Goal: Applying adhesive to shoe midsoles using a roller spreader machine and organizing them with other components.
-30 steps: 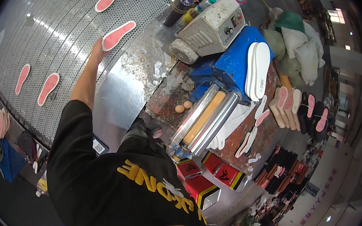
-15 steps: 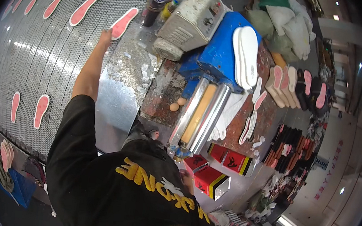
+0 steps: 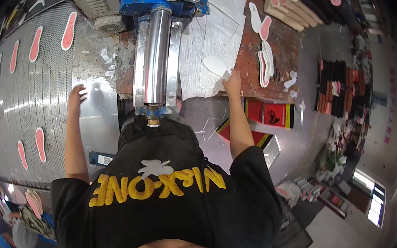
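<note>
Head view: right hand (image 3: 232, 84) pinches a flat white insole (image 3: 213, 66) by one end, likely sparing its face; left hand (image 3: 76, 99) empty, half-curled.

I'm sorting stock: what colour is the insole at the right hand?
The insole is white, clearest in head view.

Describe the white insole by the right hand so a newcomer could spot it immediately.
Find the shiny metal roller; right of it lies a creased white sheet. Over that sheet's lower half is the white insole, the only one touched by the right hand.
</note>
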### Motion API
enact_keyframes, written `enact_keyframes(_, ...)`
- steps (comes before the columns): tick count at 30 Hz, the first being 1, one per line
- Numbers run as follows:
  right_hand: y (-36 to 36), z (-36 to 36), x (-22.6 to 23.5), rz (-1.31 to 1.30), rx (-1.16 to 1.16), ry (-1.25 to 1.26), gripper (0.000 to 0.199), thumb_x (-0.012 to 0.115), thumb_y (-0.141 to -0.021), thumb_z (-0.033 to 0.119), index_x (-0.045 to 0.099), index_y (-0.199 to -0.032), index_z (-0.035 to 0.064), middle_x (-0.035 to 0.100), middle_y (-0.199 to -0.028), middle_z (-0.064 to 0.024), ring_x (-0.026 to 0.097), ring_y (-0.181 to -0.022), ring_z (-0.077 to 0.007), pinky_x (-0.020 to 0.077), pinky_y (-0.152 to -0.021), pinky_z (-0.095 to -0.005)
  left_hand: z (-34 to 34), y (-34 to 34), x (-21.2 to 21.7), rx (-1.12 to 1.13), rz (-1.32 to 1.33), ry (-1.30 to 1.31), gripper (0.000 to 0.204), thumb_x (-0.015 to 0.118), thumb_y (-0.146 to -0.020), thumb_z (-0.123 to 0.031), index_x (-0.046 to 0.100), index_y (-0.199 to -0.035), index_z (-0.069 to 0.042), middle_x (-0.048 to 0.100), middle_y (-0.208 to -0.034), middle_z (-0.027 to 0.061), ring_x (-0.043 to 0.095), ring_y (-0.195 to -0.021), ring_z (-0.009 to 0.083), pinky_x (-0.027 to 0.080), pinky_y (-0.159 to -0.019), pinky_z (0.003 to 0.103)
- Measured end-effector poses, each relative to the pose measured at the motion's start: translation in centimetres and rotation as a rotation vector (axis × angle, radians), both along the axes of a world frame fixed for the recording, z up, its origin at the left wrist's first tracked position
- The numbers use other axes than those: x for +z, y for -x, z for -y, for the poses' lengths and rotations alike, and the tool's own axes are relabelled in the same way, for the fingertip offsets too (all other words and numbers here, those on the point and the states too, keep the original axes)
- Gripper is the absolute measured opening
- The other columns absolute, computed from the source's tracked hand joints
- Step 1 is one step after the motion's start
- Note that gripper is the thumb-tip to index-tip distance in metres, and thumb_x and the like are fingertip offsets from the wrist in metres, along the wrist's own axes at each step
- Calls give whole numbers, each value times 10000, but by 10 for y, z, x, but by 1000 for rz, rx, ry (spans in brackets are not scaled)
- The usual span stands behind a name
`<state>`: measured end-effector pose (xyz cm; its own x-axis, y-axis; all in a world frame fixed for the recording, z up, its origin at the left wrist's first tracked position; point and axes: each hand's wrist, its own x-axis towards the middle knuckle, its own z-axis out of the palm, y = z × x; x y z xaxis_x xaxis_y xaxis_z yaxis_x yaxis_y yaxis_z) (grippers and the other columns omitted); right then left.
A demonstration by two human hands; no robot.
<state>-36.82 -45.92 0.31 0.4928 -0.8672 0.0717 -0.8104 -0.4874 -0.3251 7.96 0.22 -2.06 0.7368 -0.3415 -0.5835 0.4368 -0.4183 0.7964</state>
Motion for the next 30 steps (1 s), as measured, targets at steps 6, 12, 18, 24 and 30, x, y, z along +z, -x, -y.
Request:
enact_keyframes(6,51,21,-51,-303,116,-113,473,712,-649,202,546,-1056,30,560,-1069,-197,531,-1004,-358,450,-845,-436,-22,144,-10,-13,-176,-24,232,486,-878,-271,588,-969,-85,621,-828,44,599,-684,130,457,-576,271)
enact_keyframes(12,64,19,-56,-25,129,-135,563,731,-597,204,513,-1071,-8,518,-1030,-226,495,-987,-409,427,-846,-463,-6,184,26,36,-75,-5,182,515,-879,-234,581,-957,-84,631,-852,40,607,-716,139,472,-603,271)
enact_keyframes(18,61,44,-43,246,204,39,609,734,-623,181,488,-1146,-14,491,-1066,-222,473,-1011,-388,400,-872,-431,31,157,46,-117,146,43,220,537,-873,-247,588,-981,-62,635,-885,45,615,-754,149,473,-632,279)
enact_keyframes(24,-1,5,99,560,464,-162,587,718,-643,118,517,-1182,0,506,-1104,-175,504,-1034,-310,408,-899,-370,79,126,134,-340,546,127,315,616,-760,-83,574,-1066,-27,612,-971,68,592,-893,167,472,-762,295)
enact_keyframes(30,-59,-44,129,555,770,-329,518,685,-665,86,544,-1155,-6,529,-1160,-171,518,-1072,-294,404,-924,-347,146,131,204,-833,871,236,685,679,-661,-80,399,-1284,-23,363,-1344,175,370,-1250,283,319,-1028,363)
